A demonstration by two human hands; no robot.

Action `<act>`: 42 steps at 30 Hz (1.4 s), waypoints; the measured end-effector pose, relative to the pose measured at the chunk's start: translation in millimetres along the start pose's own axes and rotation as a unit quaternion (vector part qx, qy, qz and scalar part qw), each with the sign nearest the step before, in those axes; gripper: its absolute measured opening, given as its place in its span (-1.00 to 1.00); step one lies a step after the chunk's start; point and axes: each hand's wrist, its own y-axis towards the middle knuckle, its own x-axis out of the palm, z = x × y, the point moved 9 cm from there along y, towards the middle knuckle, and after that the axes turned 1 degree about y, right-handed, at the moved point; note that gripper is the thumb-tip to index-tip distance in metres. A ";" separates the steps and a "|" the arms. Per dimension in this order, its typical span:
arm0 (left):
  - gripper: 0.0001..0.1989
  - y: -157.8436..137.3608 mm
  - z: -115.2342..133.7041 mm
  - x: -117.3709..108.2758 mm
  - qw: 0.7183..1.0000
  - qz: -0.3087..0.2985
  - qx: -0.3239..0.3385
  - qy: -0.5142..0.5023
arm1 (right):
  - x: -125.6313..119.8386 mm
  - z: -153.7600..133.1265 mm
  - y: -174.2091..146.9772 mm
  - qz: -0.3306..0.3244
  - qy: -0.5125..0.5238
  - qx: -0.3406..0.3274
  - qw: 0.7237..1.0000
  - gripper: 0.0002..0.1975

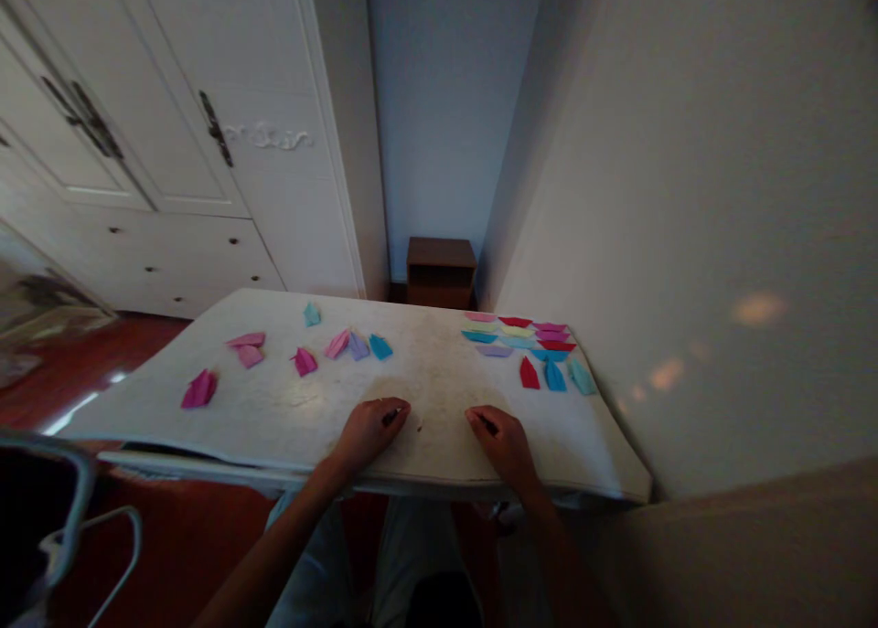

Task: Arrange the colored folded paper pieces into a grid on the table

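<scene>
My left hand [370,431] rests on the white table, its fingers loosely curled with thumb and forefinger together; nothing shows in it. In a similar pose, my right hand [504,441] lies apart from it, also with nothing visible in its grip. A tiny dark speck [420,428] sits between them. Beyond my right hand are a red folded paper piece [529,374], a blue one [554,376] and a pale teal one [581,377]. Flat boat-shaped papers [516,331] in several colours lie in rows behind these. Nearest my left hand are a blue folded paper [380,346] and a lilac one [358,345].
More folded papers, such as a magenta one [198,388] and a light teal one [312,314], are scattered over the table's [274,418] left part. A white wardrobe [274,207] stands behind left, a wall [686,244] at right, a brown cabinet [441,252] beyond.
</scene>
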 end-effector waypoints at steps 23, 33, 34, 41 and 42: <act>-0.68 -38.7 -51.4 -42.0 0.949 0.113 -0.069 -0.286 | 150.2 -86.4 147.6 -0.157 -0.217 0.009 0.963 -0.55; -0.65 -42.5 -55.3 -43.5 0.930 0.115 -0.084 -0.340 | 141.9 -84.1 140.4 -0.134 -0.280 0.020 0.950 -0.60; -0.65 -42.7 -55.9 -43.3 0.929 0.116 -0.084 -0.340 | 132.9 -84.2 136.5 -0.115 -0.275 0.017 0.954 -0.60; -0.66 -43.2 -59.2 -42.3 0.926 0.115 -0.091 -0.349 | 58.1 -70.3 91.3 0.025 -0.191 0.002 0.981 -0.59; -0.66 -43.3 -59.4 -42.8 0.925 0.115 -0.095 -0.350 | 48.4 -65.2 84.0 0.037 -0.188 0.011 0.981 -0.58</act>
